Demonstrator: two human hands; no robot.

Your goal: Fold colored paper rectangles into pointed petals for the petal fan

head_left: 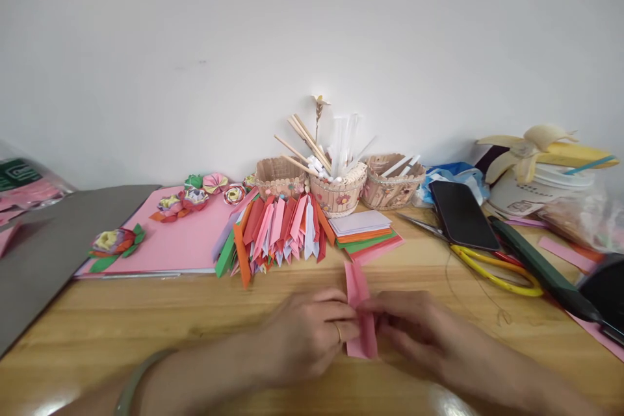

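A small pink strip of paper, creased lengthwise, stands on end toward me on the wooden table between my two hands. My left hand, with a ring on one finger, is closed on the strip's left edge. From the other side, my right hand pinches the right edge near the middle, its fingertips almost meeting those of the left. Just beyond the strip lies a stack of cut coloured paper. To its left is a dense row of folded paper pieces in red, pink, orange, green and lilac.
Decorated baskets holding sticks and tubes stand against the wall. Paper flowers rest on pink sheets at left. Yellow-handled scissors, a phone, a green-handled tool and a banana peel on a tub lie right.
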